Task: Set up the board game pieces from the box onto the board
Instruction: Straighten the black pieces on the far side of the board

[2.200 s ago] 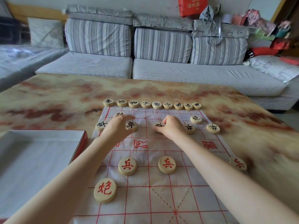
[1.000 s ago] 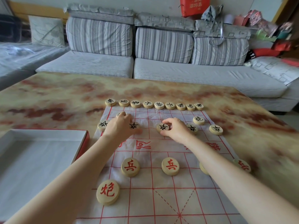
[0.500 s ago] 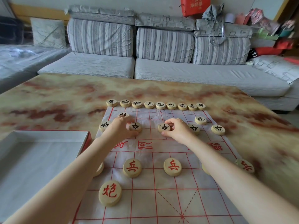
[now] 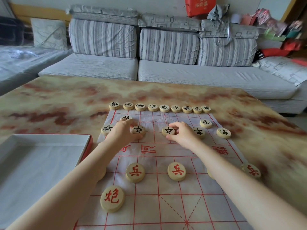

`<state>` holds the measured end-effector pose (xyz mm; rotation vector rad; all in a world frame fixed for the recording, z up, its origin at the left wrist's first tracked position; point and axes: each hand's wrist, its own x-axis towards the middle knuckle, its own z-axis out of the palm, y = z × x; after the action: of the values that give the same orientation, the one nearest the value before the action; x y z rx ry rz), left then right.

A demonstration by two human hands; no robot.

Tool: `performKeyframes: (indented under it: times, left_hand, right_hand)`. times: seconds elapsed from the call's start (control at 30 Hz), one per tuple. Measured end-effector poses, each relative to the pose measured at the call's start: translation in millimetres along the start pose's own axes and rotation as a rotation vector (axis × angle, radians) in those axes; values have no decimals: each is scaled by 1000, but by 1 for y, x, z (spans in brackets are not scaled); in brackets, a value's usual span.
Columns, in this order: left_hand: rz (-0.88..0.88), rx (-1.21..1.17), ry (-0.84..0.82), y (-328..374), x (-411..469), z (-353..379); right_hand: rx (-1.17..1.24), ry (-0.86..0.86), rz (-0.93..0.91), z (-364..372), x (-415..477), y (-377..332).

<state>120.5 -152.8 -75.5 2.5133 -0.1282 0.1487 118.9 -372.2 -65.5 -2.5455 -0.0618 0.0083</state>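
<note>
Nine back-row pieces [image 4: 164, 108] (plus five pawns [image 4: 223, 133]).

The wide-angle view, worn on the person's head, looks forward and down along the marbled tan-and-rust counter [image 4: 66, 100] toward the grey striped fabric sofa [image 4: 169, 47]. It sits close over the white paper board with red grid lines [image 4: 149, 206], whose near edge runs out of frame (the open white cardboard box with red sides [image 4: 49, 138] is cropped at left). The far right seems blurred.
</note>
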Motion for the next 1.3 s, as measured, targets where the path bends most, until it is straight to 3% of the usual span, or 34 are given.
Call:
performKeyframes:
  times: [0.33, 0.5, 0.63, 0.77, 0.93, 1.17, 1.3]
  left_hand:
    - [0, 4, -11, 0, -2, -1]
    - [52, 0, 78, -3, -6, -15]
    - [21, 112, 128, -22, -5, -46]
    - [-41, 210, 49, -47, -3, -72]
    - [-48, 124, -35, -57, 0, -75]
    - [19, 96, -124, -59, 2, -70]
    - [30, 73, -72, -63, 0, -68]
  right_hand:
    - [-10, -11, 3, -1, -1, -2]
    - [-55, 91, -96, -1, -5, -17]
    - [30, 6, -167, 11, -3, -44]
    - [63, -26, -192, 28, 10, -73]
    - [90, -94, -163, 46, 38, -103]
    - [-87, -215, -238, 60, 65, -119]
    - [-158, -257, -293, 63, 73, -118]
